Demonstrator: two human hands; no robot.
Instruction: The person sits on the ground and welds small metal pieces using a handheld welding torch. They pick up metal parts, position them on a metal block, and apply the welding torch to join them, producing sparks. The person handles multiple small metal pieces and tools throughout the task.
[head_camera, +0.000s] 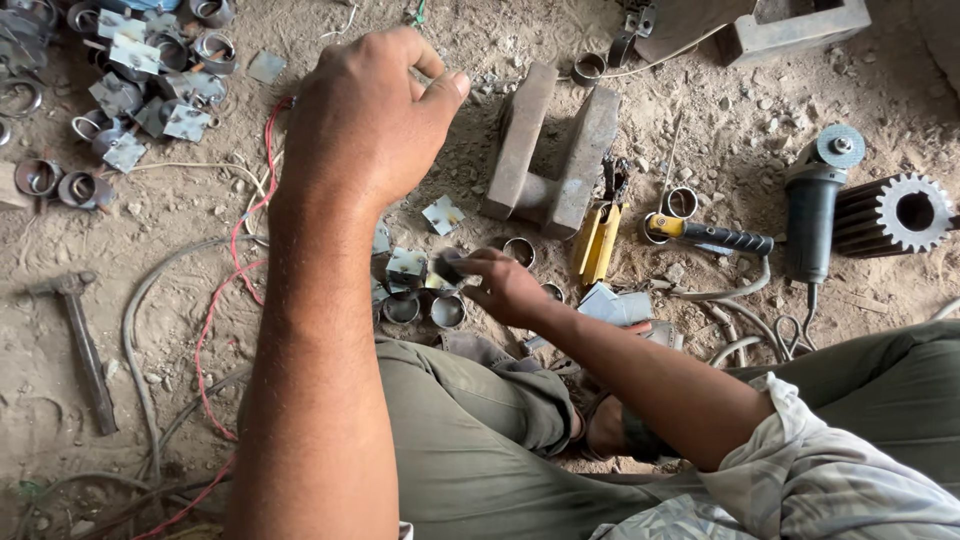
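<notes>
Left hand (365, 120) upper centre, fingers pinched together, contents hidden. Right hand (500, 285) mid-frame clamped on small metal piece (447, 266), lifted above rings (425, 308).

The ground (200, 215) is rough, dusty earth strewn with small stones, and on it at far left lies a heap of dull grey metal rings and square plates (140, 75), matt and smudged. The right hand (505, 285) pinches a small dark metal piece (448, 266) above more dull steel rings (425, 308), while beyond them stands a rough, rust-brown block of heavy steel (550, 150). At right the toothed gear (895, 213) is grey machined metal, the angle grinder (815, 205) has a matt dark plastic body, and at left the hammer (85, 345) looks rusty and worn; the trousers (470, 440) are matt olive cloth.
</notes>
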